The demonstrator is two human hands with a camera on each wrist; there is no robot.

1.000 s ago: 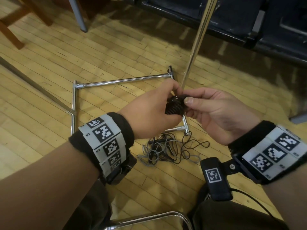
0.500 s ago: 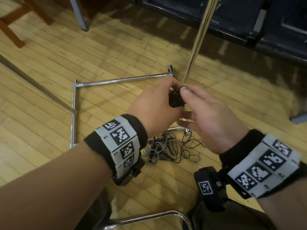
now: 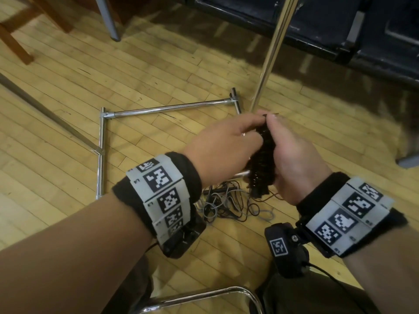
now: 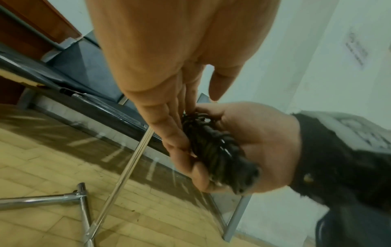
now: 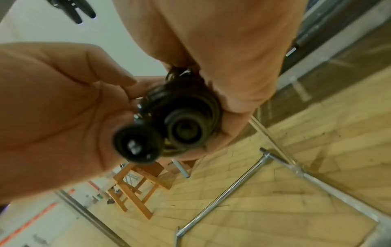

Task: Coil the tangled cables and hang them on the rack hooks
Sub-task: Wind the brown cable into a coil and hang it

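Observation:
A black cable wound into a tight bundle (image 3: 261,159) is held upright between my two hands above the floor. My left hand (image 3: 226,143) grips it from the left, fingertips pinching its top. My right hand (image 3: 292,155) wraps it from the right. In the right wrist view the bundle (image 5: 184,130) shows end-on, with a round plug (image 5: 135,145) beside it. In the left wrist view the bundle (image 4: 211,147) lies in my right palm. A tangle of thin black and grey cables (image 3: 229,205) lies on the floor beneath my hands. The chrome rack pole (image 3: 272,53) rises just behind them.
The rack's chrome base frame (image 3: 158,107) lies on the wooden floor. Black bench seats (image 3: 317,26) line the back. A wooden furniture leg (image 3: 13,39) and a grey metal leg (image 3: 108,19) stand at the far left. A chrome chair tube (image 3: 204,295) curves below my wrists.
The bundle has turned from end-on to upright and lengthwise. My right hand has shifted from over its top to its right side, and both hands have closed in along it.

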